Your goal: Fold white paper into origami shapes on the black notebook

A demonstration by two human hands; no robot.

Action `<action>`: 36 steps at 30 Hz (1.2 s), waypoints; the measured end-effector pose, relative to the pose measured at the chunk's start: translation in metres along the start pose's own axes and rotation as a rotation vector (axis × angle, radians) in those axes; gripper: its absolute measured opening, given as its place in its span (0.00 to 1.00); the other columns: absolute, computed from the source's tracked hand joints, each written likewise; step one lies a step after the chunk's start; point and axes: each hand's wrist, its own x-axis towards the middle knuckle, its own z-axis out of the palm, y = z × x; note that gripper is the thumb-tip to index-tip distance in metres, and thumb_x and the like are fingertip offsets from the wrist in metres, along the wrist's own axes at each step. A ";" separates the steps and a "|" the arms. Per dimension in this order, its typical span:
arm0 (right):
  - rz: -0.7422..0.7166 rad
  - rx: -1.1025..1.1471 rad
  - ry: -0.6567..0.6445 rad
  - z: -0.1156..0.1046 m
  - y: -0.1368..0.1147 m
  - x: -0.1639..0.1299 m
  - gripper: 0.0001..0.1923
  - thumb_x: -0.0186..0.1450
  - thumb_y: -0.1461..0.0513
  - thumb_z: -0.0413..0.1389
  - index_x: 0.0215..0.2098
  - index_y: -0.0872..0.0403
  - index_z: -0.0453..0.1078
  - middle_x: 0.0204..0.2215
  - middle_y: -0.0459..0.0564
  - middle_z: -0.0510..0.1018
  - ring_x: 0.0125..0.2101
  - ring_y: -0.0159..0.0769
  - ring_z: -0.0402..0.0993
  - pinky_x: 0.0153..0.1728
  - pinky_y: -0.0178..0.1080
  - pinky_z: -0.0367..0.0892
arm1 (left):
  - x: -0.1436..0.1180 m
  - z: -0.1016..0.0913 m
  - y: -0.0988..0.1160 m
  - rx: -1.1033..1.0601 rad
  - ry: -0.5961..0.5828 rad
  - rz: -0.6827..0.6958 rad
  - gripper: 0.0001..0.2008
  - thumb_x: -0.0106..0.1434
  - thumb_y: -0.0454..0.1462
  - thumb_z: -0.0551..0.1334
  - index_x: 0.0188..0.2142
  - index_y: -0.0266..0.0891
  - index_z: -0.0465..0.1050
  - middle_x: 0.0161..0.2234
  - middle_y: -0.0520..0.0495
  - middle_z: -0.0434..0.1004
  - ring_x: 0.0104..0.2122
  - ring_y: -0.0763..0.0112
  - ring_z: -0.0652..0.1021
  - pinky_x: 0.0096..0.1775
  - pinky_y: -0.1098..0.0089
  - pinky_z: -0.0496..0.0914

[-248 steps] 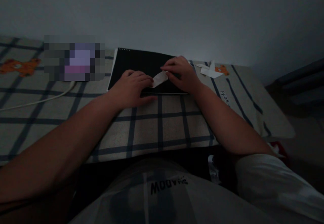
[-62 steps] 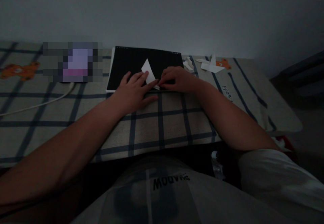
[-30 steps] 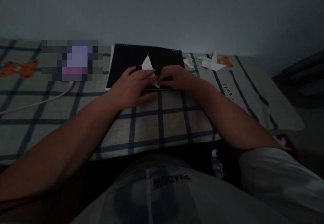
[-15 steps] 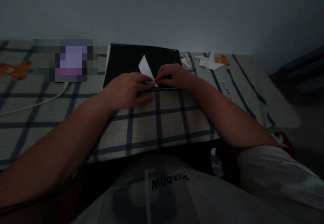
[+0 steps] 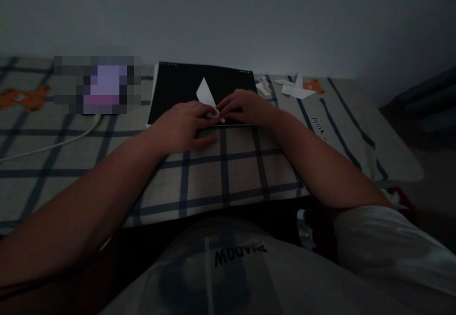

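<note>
We have both hands at a folded white paper [image 5: 204, 91], which lies on a black pad [image 5: 181, 78] in the middle of the table. The far end of the paper is a pointed shape, which we see well; its near end is small, and partly hidden by our fingers.

Our left hand [image 5: 180, 125] rests palm down at the near left side of the pad. Its fingers lie close to one another over the near left part of the paper, and the thumb stands apart from them, near the pad's near edge. Our right hand [image 5: 245, 107] comes from the right, with the fingers bent and the fingertips gathered at the near end of the paper, close beside the left fingertips. Whether these right fingertips pinch the paper or only press on it, we cannot tell.

Just to the right of the pad are some white paper scraps [image 5: 263, 88], and farther right is a white folded figure [image 5: 298, 90] with pointed parts. Under everything we see a checked cloth [image 5: 204, 179]. On the left, a blurred device [image 5: 105, 84] lies on it, with a pale cable [image 5: 67, 140] running toward the left.
</note>
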 end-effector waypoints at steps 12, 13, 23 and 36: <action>-0.015 0.012 0.008 0.000 0.000 0.002 0.13 0.76 0.62 0.63 0.51 0.50 0.91 0.55 0.51 0.92 0.56 0.44 0.85 0.66 0.54 0.69 | 0.003 0.004 -0.003 0.027 0.040 0.008 0.35 0.75 0.56 0.59 0.71 0.42 0.81 0.71 0.37 0.81 0.68 0.43 0.80 0.70 0.48 0.72; -0.013 0.012 -0.002 -0.002 -0.001 0.002 0.13 0.76 0.62 0.63 0.51 0.49 0.91 0.55 0.50 0.92 0.56 0.44 0.85 0.66 0.53 0.69 | 0.003 0.005 -0.004 0.021 0.049 0.017 0.35 0.75 0.57 0.59 0.71 0.41 0.81 0.70 0.36 0.81 0.68 0.42 0.80 0.70 0.47 0.72; -0.057 0.081 -0.061 -0.011 0.002 -0.005 0.13 0.76 0.61 0.64 0.53 0.50 0.91 0.57 0.50 0.91 0.52 0.41 0.86 0.59 0.47 0.74 | 0.001 0.001 -0.008 0.014 0.032 0.083 0.32 0.77 0.54 0.60 0.70 0.39 0.82 0.70 0.31 0.81 0.67 0.37 0.81 0.69 0.39 0.74; -0.073 -0.034 0.018 0.002 -0.007 -0.003 0.13 0.78 0.58 0.62 0.50 0.52 0.90 0.55 0.55 0.90 0.56 0.47 0.81 0.64 0.55 0.68 | -0.001 0.006 -0.022 -0.134 0.098 -0.006 0.28 0.78 0.49 0.56 0.66 0.41 0.85 0.70 0.38 0.83 0.69 0.48 0.81 0.72 0.50 0.73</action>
